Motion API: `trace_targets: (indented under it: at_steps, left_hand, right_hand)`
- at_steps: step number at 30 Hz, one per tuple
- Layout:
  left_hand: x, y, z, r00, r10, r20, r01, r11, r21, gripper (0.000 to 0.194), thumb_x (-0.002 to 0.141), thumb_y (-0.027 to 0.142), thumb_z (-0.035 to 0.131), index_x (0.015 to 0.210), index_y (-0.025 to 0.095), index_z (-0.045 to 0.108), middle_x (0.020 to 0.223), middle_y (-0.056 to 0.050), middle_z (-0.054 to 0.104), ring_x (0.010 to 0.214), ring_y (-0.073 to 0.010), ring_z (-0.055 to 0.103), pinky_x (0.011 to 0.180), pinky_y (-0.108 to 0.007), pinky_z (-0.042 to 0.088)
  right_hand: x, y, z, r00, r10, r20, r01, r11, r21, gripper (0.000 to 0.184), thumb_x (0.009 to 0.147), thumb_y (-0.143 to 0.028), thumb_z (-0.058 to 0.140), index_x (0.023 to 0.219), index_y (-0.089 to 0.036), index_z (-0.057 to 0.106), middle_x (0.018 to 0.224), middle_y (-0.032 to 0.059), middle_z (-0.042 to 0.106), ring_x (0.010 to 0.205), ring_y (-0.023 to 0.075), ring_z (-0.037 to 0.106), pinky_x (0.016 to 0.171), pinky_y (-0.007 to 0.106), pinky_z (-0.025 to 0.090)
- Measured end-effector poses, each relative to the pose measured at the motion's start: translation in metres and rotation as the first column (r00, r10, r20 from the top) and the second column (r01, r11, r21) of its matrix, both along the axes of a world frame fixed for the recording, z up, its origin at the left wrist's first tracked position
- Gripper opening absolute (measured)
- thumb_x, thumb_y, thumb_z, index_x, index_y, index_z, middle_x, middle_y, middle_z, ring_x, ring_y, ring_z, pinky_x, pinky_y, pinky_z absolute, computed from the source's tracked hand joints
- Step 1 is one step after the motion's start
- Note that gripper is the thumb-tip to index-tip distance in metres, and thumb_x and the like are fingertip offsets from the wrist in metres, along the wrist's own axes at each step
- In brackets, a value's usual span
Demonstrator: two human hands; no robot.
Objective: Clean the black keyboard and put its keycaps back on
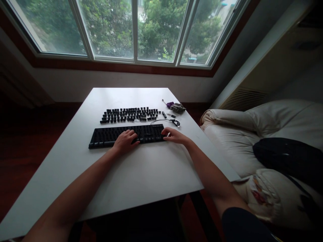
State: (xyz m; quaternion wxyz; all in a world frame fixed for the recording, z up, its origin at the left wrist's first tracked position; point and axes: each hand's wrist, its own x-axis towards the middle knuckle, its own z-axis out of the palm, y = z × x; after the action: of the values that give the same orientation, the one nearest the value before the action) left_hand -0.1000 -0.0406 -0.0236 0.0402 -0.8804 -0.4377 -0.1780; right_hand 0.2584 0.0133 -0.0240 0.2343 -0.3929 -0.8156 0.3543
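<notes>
A black keyboard lies on the white table. Much of its left and middle part looks bare of keycaps, while a few caps show toward the right end. My left hand lies palm down on the keyboard's front middle, its fingers stretched out and its thumb at the front edge. At the right end, my right hand has thumb and forefinger brought together in a pinch; whatever is between them is too small to make out. Behind the keyboard, loose black keycaps are set out in rows.
Right of the keycaps are a coiled cable, a small dark tool, another slim tool, a purple item and a crumpled grey cloth. A cream sofa with a black bag stands to the right.
</notes>
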Motion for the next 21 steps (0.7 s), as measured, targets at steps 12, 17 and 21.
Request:
trace_targets:
  at_steps: [12, 17, 21]
  left_hand:
    - [-0.002, -0.001, 0.003, 1.0, 0.003, -0.002, -0.003, 1.0, 0.004, 0.018, 0.093, 0.04, 0.061, 0.095, 0.022, 0.062, 0.099, -0.008, 0.061, 0.094, -0.0248, 0.056, 0.082, -0.039, 0.047]
    - [-0.003, -0.001, 0.003, 1.0, 0.002, -0.011, -0.002, 1.0, 0.006, 0.02, 0.094, 0.042, 0.061, 0.094, 0.022, 0.062, 0.099, -0.008, 0.061, 0.094, -0.0243, 0.055, 0.082, -0.038, 0.046]
    - [-0.004, 0.001, 0.002, 1.0, -0.005, -0.011, 0.005, 1.0, 0.003, 0.021, 0.094, 0.042, 0.061, 0.095, 0.021, 0.062, 0.1, -0.008, 0.061, 0.094, -0.0244, 0.055, 0.081, -0.038, 0.046]
  right_hand:
    - [-0.014, 0.105, -0.002, 0.748, -0.658, 0.086, 0.562, 0.696, 0.447, 0.01, 0.087, -0.029, 0.062, 0.086, -0.021, 0.068, 0.09, 0.0079, 0.071, 0.082, 0.0217, 0.061, 0.078, 0.034, 0.047]
    - [-0.022, 0.129, -0.008, 0.634, -0.739, 0.227, 0.604, 0.657, 0.452, 0.016, 0.089, -0.034, 0.065, 0.094, -0.019, 0.068, 0.097, 0.0134, 0.071, 0.092, 0.0253, 0.06, 0.083, 0.036, 0.045]
    - [-0.028, 0.134, -0.013, 0.582, -0.75, 0.314, 0.582, 0.654, 0.483, 0.015, 0.09, -0.031, 0.065, 0.099, -0.019, 0.066, 0.098, 0.013, 0.071, 0.095, 0.0265, 0.061, 0.089, 0.038, 0.043]
